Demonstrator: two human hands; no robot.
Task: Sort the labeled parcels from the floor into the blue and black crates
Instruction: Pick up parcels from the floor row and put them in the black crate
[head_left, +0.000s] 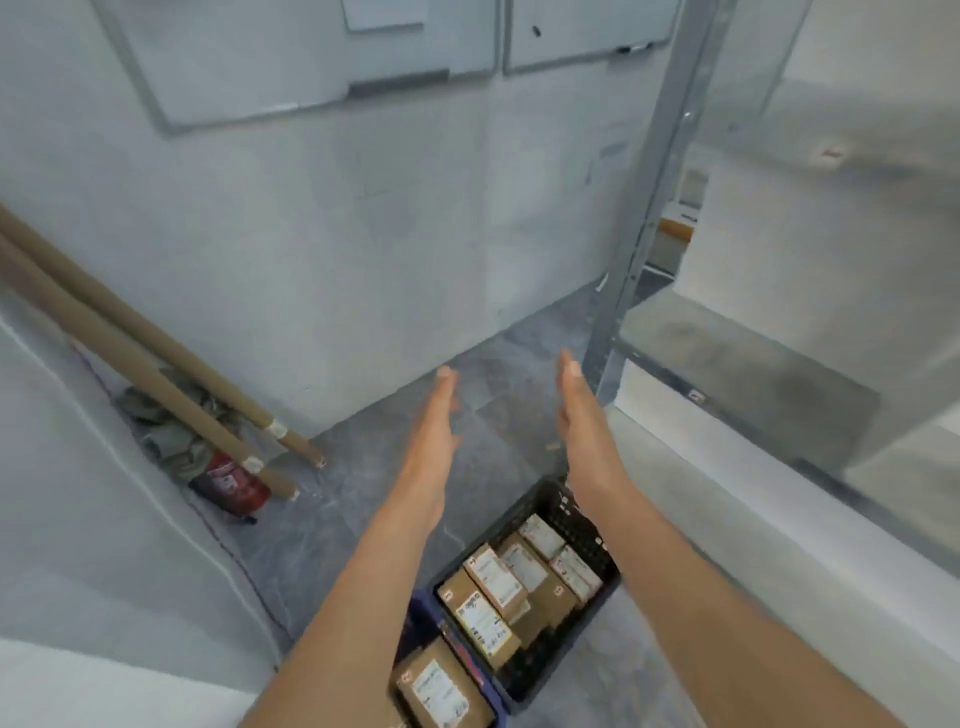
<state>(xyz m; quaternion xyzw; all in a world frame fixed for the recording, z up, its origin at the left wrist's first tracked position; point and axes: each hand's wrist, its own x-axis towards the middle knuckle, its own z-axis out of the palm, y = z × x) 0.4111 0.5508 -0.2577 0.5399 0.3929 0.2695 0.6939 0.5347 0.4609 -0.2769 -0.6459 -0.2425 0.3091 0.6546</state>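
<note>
Parcels (493, 577) lying packed in black crate (576, 514), another parcel (441, 686) sitting in blue crate (418, 616); all lying behind and below fingertips, nearer right forearm. Left hand (434, 426) and right hand (582, 415) hovering outstretched, fingers straight, holding nothing. No loose parcel showing on floor (363, 467) beyond fingertips.

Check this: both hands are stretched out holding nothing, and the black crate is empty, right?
Not empty: the head view shows the black crate holding several labelled parcels. The left hand and right hand are stretched out holding nothing.
</note>
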